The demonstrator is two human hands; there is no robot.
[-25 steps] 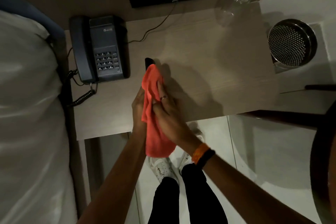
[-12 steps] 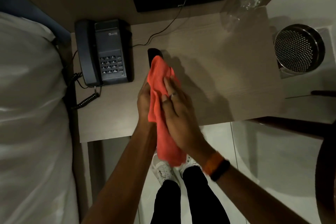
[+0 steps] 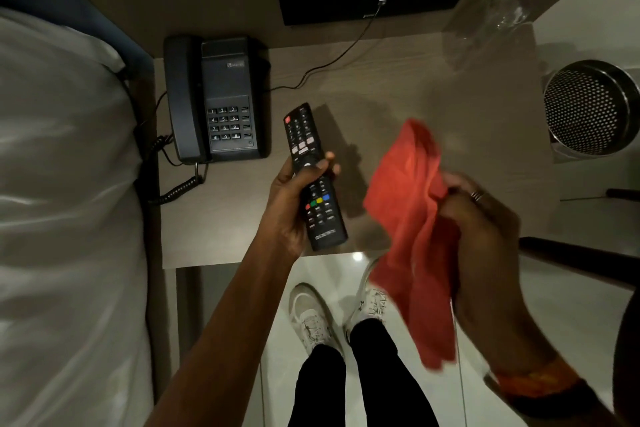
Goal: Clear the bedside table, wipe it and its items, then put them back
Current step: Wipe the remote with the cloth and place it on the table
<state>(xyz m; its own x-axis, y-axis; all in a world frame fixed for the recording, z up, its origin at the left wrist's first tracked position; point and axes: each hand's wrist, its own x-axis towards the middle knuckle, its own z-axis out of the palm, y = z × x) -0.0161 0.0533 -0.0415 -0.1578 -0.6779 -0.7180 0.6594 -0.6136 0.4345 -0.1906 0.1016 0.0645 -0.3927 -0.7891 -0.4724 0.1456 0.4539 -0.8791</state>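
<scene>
Two hands over the surface [image 3: 398,80], head view. Left hand [image 3: 294,204] grips black remote [image 3: 313,177] around its middle, buttons up, held above front edge of surface. Right hand [image 3: 485,225] clutches red cloth [image 3: 412,229], bunched, hanging down past the edge; cloth apart from remote, to its right. Phone [image 3: 214,97] sits at back left w/ coiled cord, near bed [image 3: 62,184]. Clear glass [image 3: 491,24] at back right corner. Perforated metal bin [image 3: 592,107] on floor beside surface.
</scene>
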